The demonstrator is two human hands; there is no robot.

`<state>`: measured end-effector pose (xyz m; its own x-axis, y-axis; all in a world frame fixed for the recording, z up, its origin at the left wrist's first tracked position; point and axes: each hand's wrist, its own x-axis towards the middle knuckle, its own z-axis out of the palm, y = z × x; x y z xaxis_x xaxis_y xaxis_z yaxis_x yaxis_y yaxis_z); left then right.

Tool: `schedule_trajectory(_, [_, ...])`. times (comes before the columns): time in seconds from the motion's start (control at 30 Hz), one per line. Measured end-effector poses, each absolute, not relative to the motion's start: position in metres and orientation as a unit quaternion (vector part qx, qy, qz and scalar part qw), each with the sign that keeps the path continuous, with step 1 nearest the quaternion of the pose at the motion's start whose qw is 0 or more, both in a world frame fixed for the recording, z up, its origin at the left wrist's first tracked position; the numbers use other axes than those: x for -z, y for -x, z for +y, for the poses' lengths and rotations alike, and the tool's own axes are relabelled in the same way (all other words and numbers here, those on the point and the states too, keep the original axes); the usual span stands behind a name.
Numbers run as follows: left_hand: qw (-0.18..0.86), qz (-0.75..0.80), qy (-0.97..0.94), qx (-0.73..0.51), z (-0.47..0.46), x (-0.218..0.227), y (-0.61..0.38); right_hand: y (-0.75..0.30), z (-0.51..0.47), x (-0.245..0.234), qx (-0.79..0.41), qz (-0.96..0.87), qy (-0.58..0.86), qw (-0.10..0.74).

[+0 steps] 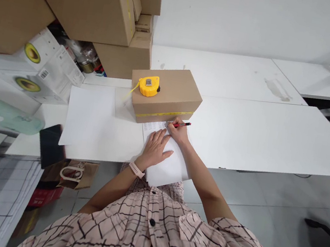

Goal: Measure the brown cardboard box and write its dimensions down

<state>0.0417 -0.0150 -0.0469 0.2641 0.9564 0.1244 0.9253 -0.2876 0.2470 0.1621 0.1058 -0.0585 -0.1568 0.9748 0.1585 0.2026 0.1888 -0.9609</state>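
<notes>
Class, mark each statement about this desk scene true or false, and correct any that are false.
1. The right hand holds a red pen. True.
2. The left hand rests flat on the sheet of paper. True.
3. The tape measure lies on that sheet. False: it sits on top of the cardboard box.
4. The tape measure is blue. False: it is yellow.
5. A wristband is worn on the left wrist. True.
</notes>
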Motion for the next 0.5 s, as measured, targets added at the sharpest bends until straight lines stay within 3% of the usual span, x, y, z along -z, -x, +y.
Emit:
schedule_trajectory(0.37, [0.064,0.583,-0.8,-0.124,-0.017,0.048,-0.034,-0.179,0.094,0.052,-0.414,-0.629,0.469,0.461])
schedule_trajectory(0.5, [0.071,0.565,-0.813,-0.123,-0.02,0.047,-0.021,-0.216,0.068,0.05,-0.315,-0.716,0.467,0.413])
